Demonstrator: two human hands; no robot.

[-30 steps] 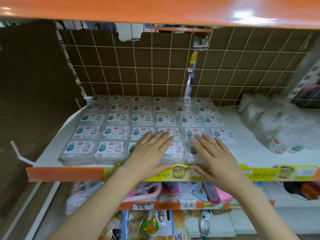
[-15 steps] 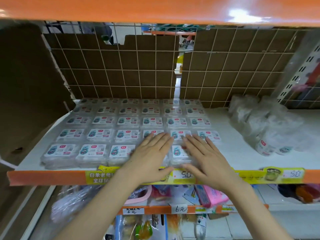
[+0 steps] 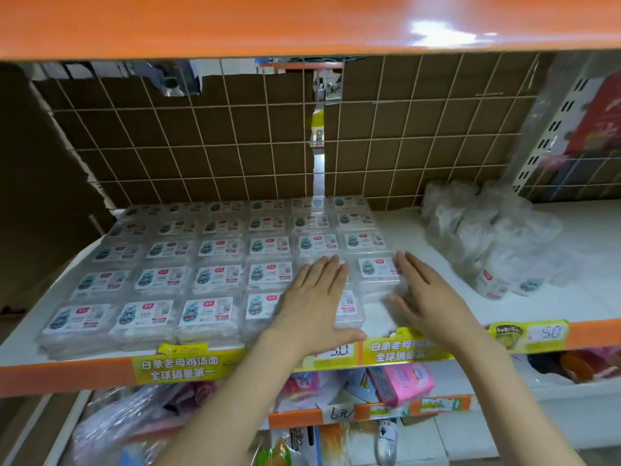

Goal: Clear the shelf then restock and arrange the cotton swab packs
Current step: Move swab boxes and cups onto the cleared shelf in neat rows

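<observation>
White shelf (image 3: 437,237) is taken as landmark. Cotton swab packs (image 3: 215,264) are laid flat on its left and middle part in a grid, rows running from the front lip back to the wire grid backing (image 3: 208,142); labels face up. The front row stops short at the right end of the grid, where bare shelf is seen between the hands.

Left hand (image 3: 316,297) is laid flat, palm down, on the front packs near the grid's right end; fingers straight and together, thumb spread out over the shelf's front edge. Nothing is gripped.

Right hand (image 3: 426,294) is held flat, fingers straight, just right of the grid; its fingertips (image 3: 403,260) are seen against the right edge of a pack in the second row from the front. Thumb is spread toward the bare patch. Nothing is gripped; actual contact with the pack side cannot be told.

A heap of clear plastic bags with round tubs (image 3: 490,237) is lying on the shelf's right part, apart from the grid. Yellow price strip (image 3: 181,364) is fixed on the shelf's orange front edge.
</observation>
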